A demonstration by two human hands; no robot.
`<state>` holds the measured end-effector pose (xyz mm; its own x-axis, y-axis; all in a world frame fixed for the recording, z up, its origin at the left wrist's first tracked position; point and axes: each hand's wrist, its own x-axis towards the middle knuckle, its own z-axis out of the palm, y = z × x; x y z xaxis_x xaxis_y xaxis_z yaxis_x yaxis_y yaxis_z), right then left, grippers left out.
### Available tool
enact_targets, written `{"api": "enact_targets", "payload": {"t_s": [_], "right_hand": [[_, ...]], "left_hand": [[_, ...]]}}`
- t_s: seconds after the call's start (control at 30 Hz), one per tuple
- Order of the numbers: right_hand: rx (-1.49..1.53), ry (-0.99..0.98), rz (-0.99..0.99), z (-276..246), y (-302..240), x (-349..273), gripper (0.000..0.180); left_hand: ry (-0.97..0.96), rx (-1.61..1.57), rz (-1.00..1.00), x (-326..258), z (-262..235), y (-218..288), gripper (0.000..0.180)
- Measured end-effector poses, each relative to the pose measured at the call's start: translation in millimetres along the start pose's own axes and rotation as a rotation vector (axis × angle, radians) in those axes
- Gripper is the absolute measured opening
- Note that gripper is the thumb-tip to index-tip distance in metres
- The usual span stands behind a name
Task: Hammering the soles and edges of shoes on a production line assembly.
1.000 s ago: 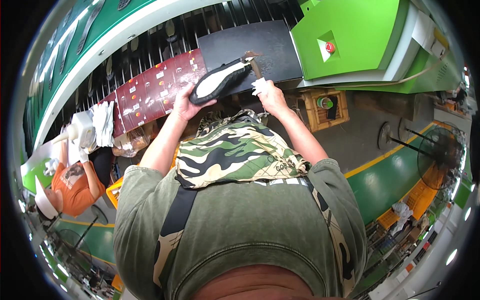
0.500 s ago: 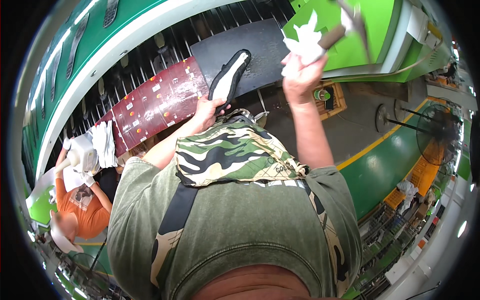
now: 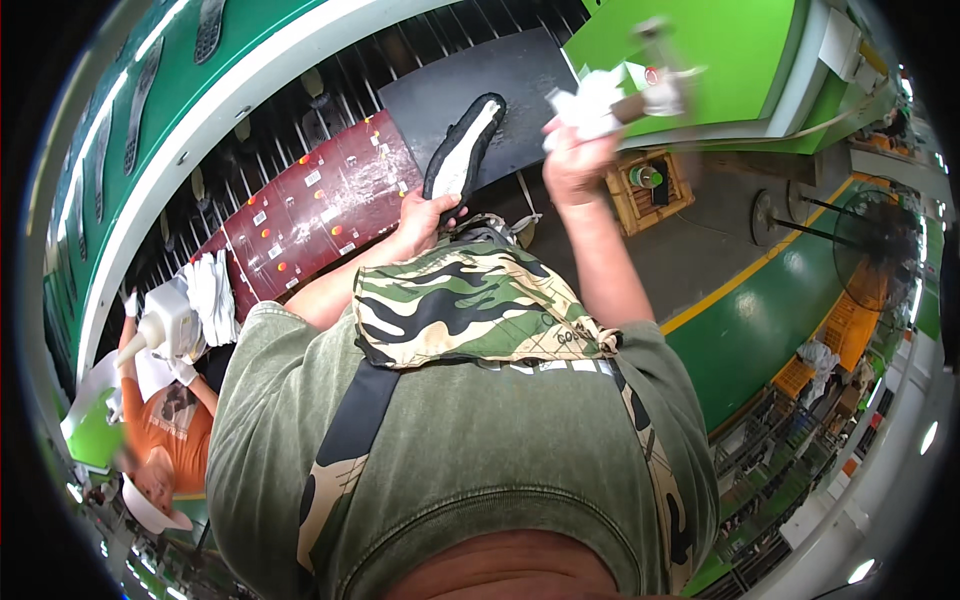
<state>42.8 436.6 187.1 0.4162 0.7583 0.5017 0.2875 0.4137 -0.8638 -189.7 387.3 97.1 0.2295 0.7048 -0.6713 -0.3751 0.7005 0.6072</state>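
My left hand (image 3: pixel 428 218) grips the near end of a black shoe upper (image 3: pixel 462 150), turned sole side up with a long white insole facing me. The shoe lies over a dark grey board (image 3: pixel 525 85). Raised to its right, my right hand (image 3: pixel 580 168) is closed round the handle of a hammer (image 3: pixel 628 108). White cloth or paper (image 3: pixel 590 105) is bunched about the grip. Motion blurs the hammer's head, which is up and away from the shoe.
A dark red board (image 3: pixel 290 220) adjoins the grey one over dark rollers. Green machine housing (image 3: pixel 690 70) stands right. A wooden crate (image 3: pixel 625 205) and black fan (image 3: pixel 870 245) are beyond. At left, a co-worker in an orange shirt (image 3: pixel 180 430) handles a white jug (image 3: pixel 170 318) near white gloves (image 3: pixel 210 300).
My right hand and the hammer have moved left and somewhat lower, nearer the shoe. The shoe stays almost in place in my left hand. The co-worker has shifted slightly.
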Motion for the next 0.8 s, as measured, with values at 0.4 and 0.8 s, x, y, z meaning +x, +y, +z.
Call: {"api": "enact_targets", "payload": {"t_s": [0.4, 0.8], "right_hand": [[0.063, 0.059, -0.124, 8.9, -29.9, 23.0, 0.014], [-0.065, 0.036, -0.029, 15.7, -44.7, 24.5, 0.025]], "left_hand": [[-0.030, -0.012, -0.035, 15.8, -20.9, -3.6, 0.026], [-0.011, -0.055, -0.032, 18.8, -25.9, -8.0, 0.027]]}}
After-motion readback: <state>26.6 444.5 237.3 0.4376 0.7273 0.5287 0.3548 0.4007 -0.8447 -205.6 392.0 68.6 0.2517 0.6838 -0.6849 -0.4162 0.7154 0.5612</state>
